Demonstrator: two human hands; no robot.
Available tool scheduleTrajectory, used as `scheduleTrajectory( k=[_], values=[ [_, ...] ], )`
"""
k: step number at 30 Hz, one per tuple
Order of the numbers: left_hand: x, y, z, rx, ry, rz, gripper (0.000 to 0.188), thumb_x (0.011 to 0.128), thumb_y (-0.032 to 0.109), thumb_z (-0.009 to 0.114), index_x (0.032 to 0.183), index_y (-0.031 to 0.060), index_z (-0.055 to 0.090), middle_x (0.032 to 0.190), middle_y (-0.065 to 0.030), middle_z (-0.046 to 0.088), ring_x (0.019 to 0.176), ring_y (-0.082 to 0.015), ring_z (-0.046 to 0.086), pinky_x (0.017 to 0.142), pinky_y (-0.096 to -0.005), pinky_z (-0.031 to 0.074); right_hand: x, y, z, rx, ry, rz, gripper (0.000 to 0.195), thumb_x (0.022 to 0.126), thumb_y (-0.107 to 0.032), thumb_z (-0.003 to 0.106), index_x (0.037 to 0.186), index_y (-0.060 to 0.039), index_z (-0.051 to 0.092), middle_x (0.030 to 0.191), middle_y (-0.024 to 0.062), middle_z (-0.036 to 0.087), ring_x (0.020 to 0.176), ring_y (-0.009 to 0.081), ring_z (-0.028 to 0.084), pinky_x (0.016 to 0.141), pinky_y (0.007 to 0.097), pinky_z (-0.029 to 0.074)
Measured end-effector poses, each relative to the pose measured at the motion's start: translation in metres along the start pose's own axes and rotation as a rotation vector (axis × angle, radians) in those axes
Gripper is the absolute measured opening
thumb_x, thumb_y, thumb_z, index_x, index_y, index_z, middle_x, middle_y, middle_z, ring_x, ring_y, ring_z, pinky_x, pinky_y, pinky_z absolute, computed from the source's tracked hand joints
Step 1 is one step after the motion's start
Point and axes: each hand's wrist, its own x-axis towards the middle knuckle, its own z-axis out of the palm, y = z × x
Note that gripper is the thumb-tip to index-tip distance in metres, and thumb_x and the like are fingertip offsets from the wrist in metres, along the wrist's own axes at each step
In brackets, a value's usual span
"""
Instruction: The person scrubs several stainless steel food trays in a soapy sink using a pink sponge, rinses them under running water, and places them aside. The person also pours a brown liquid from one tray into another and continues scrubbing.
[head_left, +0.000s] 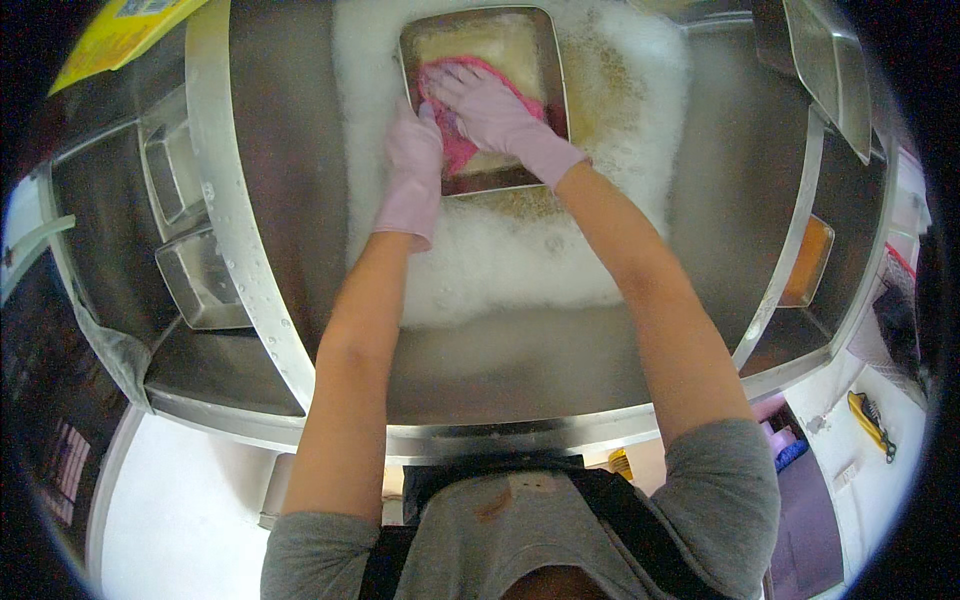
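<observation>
Over the foamy water of a metal sink stands a rectangular tray (525, 45) with a dark rim band and a yellowish middle. My right hand (476, 101), in a pink glove, presses a bright pink cloth (459, 150) flat onto the tray's inside, fingers spread over it. My left hand (416, 142), gloved in the same pink, is at the tray's left edge, its thumb by the cloth; its fingers are partly hidden. White suds (510, 262) with brownish patches surround the tray.
Metal pans (202, 277) lie in the left basin beyond a wet steel divider (232, 202). An orange-brown container (810, 262) is in the right basin, below a metal pan (832, 75). A yellow package (120, 37) is at upper left. The sink's front rim (517, 442) runs before me.
</observation>
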Motion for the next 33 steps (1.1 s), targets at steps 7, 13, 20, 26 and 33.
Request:
scheduleTrajectory(
  k=[7, 13, 20, 26, 33],
  values=[
    [-0.014, 0.024, -0.022, 0.023, 0.005, -0.122, 0.031, 0.084, 0.028, 0.053, 0.100, 0.0014, 0.053, 0.088, -0.0248, 0.060, 0.084, -0.0431, 0.057, 0.073, -0.0475, 0.044, 0.010, 0.018, -0.013, -0.029, 0.096, 0.278, 0.050, 0.079, -0.023, 0.055, 0.124, -0.0036, 0.043, 0.127, 0.0119, 0.044, 0.119, 0.0274, 0.040, 0.099, 0.0397, 0.033],
    [-0.022, 0.032, -0.034, -0.046, -0.072, -0.232, 0.030, 0.084, 0.027, 0.053, 0.099, 0.0014, 0.053, 0.089, -0.0234, 0.060, 0.083, -0.0403, 0.058, 0.071, -0.0457, 0.045, -0.042, -0.031, -0.026, 0.237, -0.219, 0.732, 0.037, 0.076, -0.013, 0.056, 0.112, -0.0065, 0.052, 0.108, 0.0145, 0.053, 0.100, 0.0302, 0.051, 0.084, 0.0413, 0.044],
    [-0.011, -0.065, 0.041, -0.910, 0.049, -0.118, 0.026, 0.083, 0.023, 0.055, 0.097, 0.0010, 0.056, 0.087, -0.0215, 0.061, 0.079, -0.0383, 0.058, 0.070, -0.0424, 0.046, 0.040, -0.061, -0.027, 0.425, 0.439, -0.158, 0.015, 0.075, -0.018, 0.054, 0.083, -0.0092, 0.064, 0.092, 0.0117, 0.062, 0.101, 0.0266, 0.055, 0.089, 0.0405, 0.042],
    [-0.029, 0.019, -0.037, -0.134, -0.113, -0.264, 0.022, 0.083, 0.021, 0.055, 0.087, -0.0002, 0.056, 0.080, -0.0223, 0.059, 0.075, -0.0401, 0.056, 0.068, -0.0431, 0.045, 0.132, -0.013, -0.051, 0.010, -0.344, 0.329, 0.022, 0.074, -0.015, 0.052, 0.086, -0.0071, 0.067, 0.090, 0.0133, 0.065, 0.094, 0.0290, 0.060, 0.085, 0.0390, 0.045],
    [-0.026, 0.013, -0.024, -0.102, -0.155, -0.272, 0.025, 0.084, 0.025, 0.054, 0.092, 0.0022, 0.056, 0.078, -0.0225, 0.059, 0.075, -0.0401, 0.058, 0.066, -0.0445, 0.044, 0.098, 0.082, -0.039, 0.187, -0.356, 0.824, 0.030, 0.079, -0.017, 0.048, 0.105, -0.0101, 0.063, 0.107, 0.0160, 0.060, 0.101, 0.0326, 0.057, 0.086, 0.0417, 0.045]
  ],
)
